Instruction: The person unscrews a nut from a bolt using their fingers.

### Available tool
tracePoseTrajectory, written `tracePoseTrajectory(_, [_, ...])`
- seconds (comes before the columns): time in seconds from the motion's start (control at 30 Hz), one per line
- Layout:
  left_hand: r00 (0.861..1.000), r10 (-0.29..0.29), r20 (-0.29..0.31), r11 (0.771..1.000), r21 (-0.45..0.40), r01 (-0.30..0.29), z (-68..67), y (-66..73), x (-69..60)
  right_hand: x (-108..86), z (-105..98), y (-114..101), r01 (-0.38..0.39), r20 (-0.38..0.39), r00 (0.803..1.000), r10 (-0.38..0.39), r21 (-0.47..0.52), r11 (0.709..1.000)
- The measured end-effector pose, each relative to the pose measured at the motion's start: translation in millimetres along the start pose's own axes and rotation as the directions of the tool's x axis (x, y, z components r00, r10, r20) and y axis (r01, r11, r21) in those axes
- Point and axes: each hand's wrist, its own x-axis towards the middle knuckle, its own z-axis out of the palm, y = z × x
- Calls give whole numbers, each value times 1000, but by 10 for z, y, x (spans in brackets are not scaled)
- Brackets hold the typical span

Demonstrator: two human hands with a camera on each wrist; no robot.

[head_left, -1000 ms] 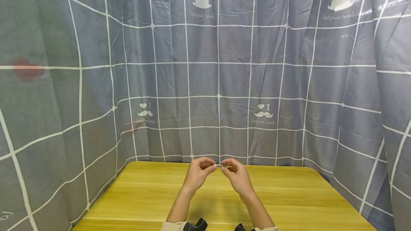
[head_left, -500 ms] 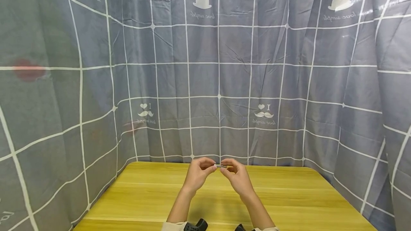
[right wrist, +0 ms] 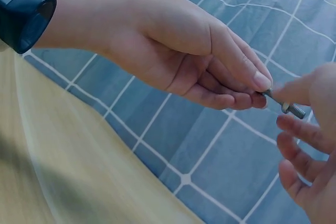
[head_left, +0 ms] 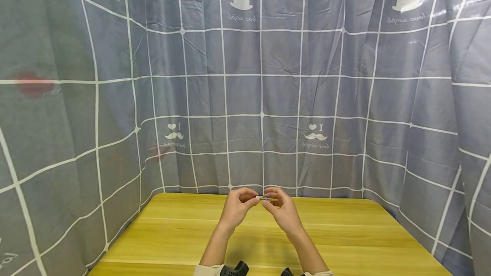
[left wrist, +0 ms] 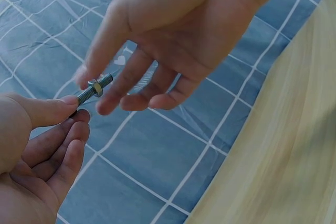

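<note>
A small metal bolt [head_left: 262,198] is held up over the far part of the table. My left hand [head_left: 235,211] pinches one end of it between thumb and fingers, hiding that end. In the left wrist view, a nut [left wrist: 95,88] sits on the bolt's thread, with the threaded tip poking out beyond it. My right hand [head_left: 284,214] is around the nut end, thumb on one side and index finger on the other. Both right wrist and left wrist views show a gap between those fingers and the nut [right wrist: 285,107]; the other fingers are loosely bent.
Below the hands lies a yellow wood-grain table [head_left: 184,233]. Grey curtains [head_left: 241,97] with a white grid hang at the back and both sides. Black devices [head_left: 235,269] are strapped at the wrists.
My right thumb and index finger have parted from around the bolt, so more of its right end shows. The left hand stays in place.
</note>
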Motion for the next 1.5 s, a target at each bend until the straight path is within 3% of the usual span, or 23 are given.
tracePoseTrajectory(0.27, [1000, 14, 7, 1000, 15, -14, -7, -1, -21, -2, 20, 18, -31, -36, 999, 31, -7, 999])
tracePoseTrajectory(0.5, [999, 31, 5, 999, -7, -31, -4, 2, -16, -8, 38, 9, -12, -33, 999, 11, -25, 1000])
tracePoseTrajectory(0.77, [1000, 21, -4, 1000, 8, -21, 0, 38, -26, -1, 29, 8, -39, -59, 998, 36, -51, 998])
tracePoseTrajectory(1.07, [1000, 26, 2, 1000, -16, -25, 4, 13, -28, -12, 13, 15, -11, -27, 1000, 11, -8, 1000])
tracePoseTrajectory(1.27, [1000, 20, -5, 1000, 20, -20, 15, -37, -19, -24, 2, -1, -34, -31, 999, 34, -19, 999])
tracePoseTrajectory(1.4, [1000, 19, -11, 998, 52, -19, 25, -16, -10, -17, 3, 5, -24, -34, 999, 23, -18, 1000])
tracePoseTrajectory(1.5, [1000, 19, -7, 999, 26, -19, 21, 40, -22, -16, -2, 7, -9, -29, 1000, 8, -10, 1000])
